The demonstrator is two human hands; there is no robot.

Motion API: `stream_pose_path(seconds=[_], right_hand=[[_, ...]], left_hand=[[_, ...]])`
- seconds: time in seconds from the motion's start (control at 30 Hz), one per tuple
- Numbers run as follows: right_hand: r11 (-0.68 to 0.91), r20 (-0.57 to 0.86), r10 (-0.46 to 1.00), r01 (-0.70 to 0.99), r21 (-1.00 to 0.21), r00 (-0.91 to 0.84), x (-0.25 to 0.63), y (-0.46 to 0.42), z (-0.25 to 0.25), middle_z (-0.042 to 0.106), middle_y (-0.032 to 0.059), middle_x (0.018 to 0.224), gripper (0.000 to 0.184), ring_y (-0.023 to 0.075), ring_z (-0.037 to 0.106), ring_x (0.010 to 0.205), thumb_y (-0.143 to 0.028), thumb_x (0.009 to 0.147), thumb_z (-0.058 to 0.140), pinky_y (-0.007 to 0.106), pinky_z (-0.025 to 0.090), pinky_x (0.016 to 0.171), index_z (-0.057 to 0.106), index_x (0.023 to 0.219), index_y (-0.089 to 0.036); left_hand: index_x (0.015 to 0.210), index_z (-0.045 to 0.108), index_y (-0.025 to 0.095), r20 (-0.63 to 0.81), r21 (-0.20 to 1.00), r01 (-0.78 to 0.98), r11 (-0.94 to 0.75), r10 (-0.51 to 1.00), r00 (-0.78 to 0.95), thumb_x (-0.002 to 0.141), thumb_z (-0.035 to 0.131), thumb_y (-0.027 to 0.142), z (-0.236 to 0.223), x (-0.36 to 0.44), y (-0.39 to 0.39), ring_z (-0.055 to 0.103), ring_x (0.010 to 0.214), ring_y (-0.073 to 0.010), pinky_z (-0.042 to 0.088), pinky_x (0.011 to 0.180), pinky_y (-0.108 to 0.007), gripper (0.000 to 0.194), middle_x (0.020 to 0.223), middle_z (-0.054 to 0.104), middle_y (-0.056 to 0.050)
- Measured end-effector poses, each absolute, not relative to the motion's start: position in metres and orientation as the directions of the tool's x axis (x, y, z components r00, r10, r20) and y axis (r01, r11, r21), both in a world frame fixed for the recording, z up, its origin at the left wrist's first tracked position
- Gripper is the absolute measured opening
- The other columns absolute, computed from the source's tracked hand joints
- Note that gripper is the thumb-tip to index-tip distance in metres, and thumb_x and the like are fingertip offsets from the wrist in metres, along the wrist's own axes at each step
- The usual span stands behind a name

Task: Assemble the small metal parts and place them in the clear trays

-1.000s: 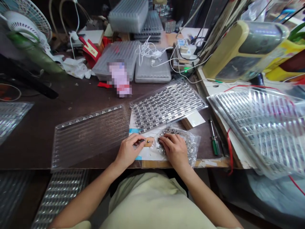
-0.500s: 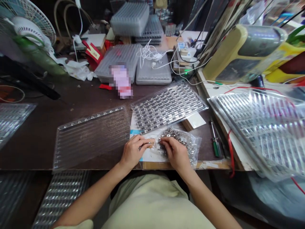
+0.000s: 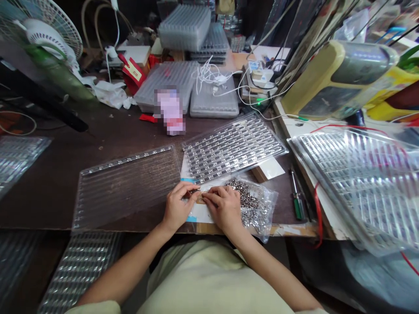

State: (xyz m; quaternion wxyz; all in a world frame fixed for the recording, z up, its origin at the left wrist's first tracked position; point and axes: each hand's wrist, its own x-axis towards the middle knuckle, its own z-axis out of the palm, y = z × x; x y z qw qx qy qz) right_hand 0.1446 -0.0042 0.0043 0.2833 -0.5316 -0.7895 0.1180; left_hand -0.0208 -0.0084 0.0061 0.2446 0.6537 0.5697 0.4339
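Note:
My left hand is closed in a pinch on a small dark metal part at the desk's front. Facing it, my right hand is also closed, its thumb and fingertips meeting at a small tan piece between the hands. What the right fingertips hold is too small to make out. Just right of that hand lies an open clear plastic bag with many loose shiny metal bits. Behind the hands, a clear tray carries rows of black-and-silver parts. Left of them, another ribbed tray has parts along its far row.
A green-handled screwdriver lies right of the bag. Stacked clear trays rest on the right side. A phone, tangled white cable and more trays are at the back. A fan stands back left.
My right hand has moved left from the loose metal bits to meet the left hand. The left hand has shifted slightly left. The camera view has shifted a little.

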Motion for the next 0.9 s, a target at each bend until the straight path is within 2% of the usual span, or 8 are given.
stream_pose_path(seconds=[0.1, 0.2, 0.3, 0.37, 0.47, 0.57, 0.73, 0.9], right_hand=[[0.408, 0.331, 0.901, 0.809, -0.424, -0.281, 0.155, -0.007, 0.007, 0.065, 0.0033, 0.099, 0.021, 0.0196, 0.050, 0.089, -0.033, 0.086, 0.063, 0.034, 0.033, 0.075, 0.069, 0.105, -0.029], [0.373, 0.350, 0.899, 0.877, -0.302, -0.262, 0.173, -0.010, 0.009, 0.064, 0.0066, 0.108, 0.028, 0.0233, 0.049, 0.097, -0.033, 0.086, 0.062, 0.036, 0.034, 0.077, 0.065, 0.112, -0.024], [0.363, 0.362, 0.891, 0.908, -0.208, -0.273, 0.187, -0.010, 0.008, 0.066, 0.0065, 0.105, 0.025, 0.0236, 0.050, 0.094, -0.033, 0.087, 0.061, 0.035, 0.033, 0.076, 0.065, 0.109, -0.022], [0.370, 0.371, 0.886, 0.907, -0.201, -0.279, 0.189, -0.010, 0.005, 0.067, 0.0050, 0.097, 0.018, 0.0209, 0.051, 0.087, -0.032, 0.089, 0.057, 0.033, 0.032, 0.074, 0.067, 0.101, -0.022], [0.377, 0.387, 0.883, 0.894, -0.244, -0.267, 0.188, -0.009, 0.001, 0.067, 0.0032, 0.089, 0.015, 0.0184, 0.052, 0.083, -0.029, 0.091, 0.054, 0.032, 0.033, 0.074, 0.067, 0.089, -0.022], [0.390, 0.430, 0.872, 0.864, -0.318, -0.235, 0.186, -0.008, -0.002, 0.066, 0.0036, 0.092, 0.014, 0.0181, 0.053, 0.084, -0.028, 0.091, 0.054, 0.031, 0.036, 0.075, 0.067, 0.093, -0.022], [0.410, 0.482, 0.860, 0.784, -0.465, -0.164, 0.188, -0.007, -0.002, 0.065, 0.0049, 0.092, 0.014, 0.0184, 0.055, 0.086, -0.022, 0.090, 0.053, 0.032, 0.042, 0.079, 0.066, 0.096, -0.021], [0.416, 0.475, 0.868, 0.736, -0.533, -0.146, 0.189, -0.006, -0.003, 0.063, 0.0052, 0.089, 0.014, 0.0182, 0.054, 0.085, -0.021, 0.089, 0.054, 0.033, 0.046, 0.077, 0.067, 0.094, -0.021]], left_hand=[[0.090, 0.069, 0.019, 0.286, 0.826, 0.513, -0.234, 0.958, -0.024, 0.085, 0.060, 0.024, 0.005, -0.020, -0.008, 0.063, 0.080, -0.0145, 0.052, 0.067, -0.023, 0.011, 0.090, 0.066, -0.005], [0.091, 0.069, 0.019, 0.270, 0.838, 0.495, -0.228, 0.963, -0.013, 0.084, 0.061, 0.022, 0.004, -0.018, -0.007, 0.063, 0.079, -0.0140, 0.051, 0.065, -0.023, 0.011, 0.091, 0.066, -0.005], [0.093, 0.070, 0.020, 0.270, 0.822, 0.511, -0.251, 0.962, 0.039, 0.083, 0.063, 0.023, 0.006, -0.012, -0.007, 0.063, 0.078, -0.0135, 0.051, 0.067, -0.023, 0.012, 0.091, 0.067, -0.004], [0.092, 0.070, 0.021, 0.294, 0.787, 0.539, -0.300, 0.951, 0.101, 0.083, 0.063, 0.025, 0.008, -0.006, -0.007, 0.062, 0.080, -0.0140, 0.050, 0.070, -0.024, 0.012, 0.090, 0.067, -0.004], [0.092, 0.071, 0.021, 0.338, 0.719, 0.581, -0.383, 0.922, 0.190, 0.084, 0.063, 0.025, 0.007, 0.003, -0.007, 0.061, 0.082, -0.0152, 0.049, 0.073, -0.027, 0.012, 0.088, 0.066, -0.004], [0.093, 0.071, 0.021, 0.356, 0.679, 0.602, -0.420, 0.906, 0.230, 0.085, 0.062, 0.025, 0.002, 0.006, -0.006, 0.060, 0.082, -0.0156, 0.049, 0.074, -0.027, 0.013, 0.086, 0.066, -0.004], [0.091, 0.071, 0.021, 0.355, 0.673, 0.599, -0.434, 0.900, 0.253, 0.085, 0.062, 0.025, -0.006, 0.005, -0.004, 0.060, 0.081, -0.0149, 0.049, 0.074, -0.027, 0.012, 0.085, 0.066, -0.004], [0.092, 0.071, 0.020, 0.344, 0.679, 0.594, -0.431, 0.902, 0.261, 0.085, 0.062, 0.023, -0.008, 0.004, -0.003, 0.060, 0.081, -0.0151, 0.049, 0.072, -0.028, 0.012, 0.085, 0.066, -0.004]])
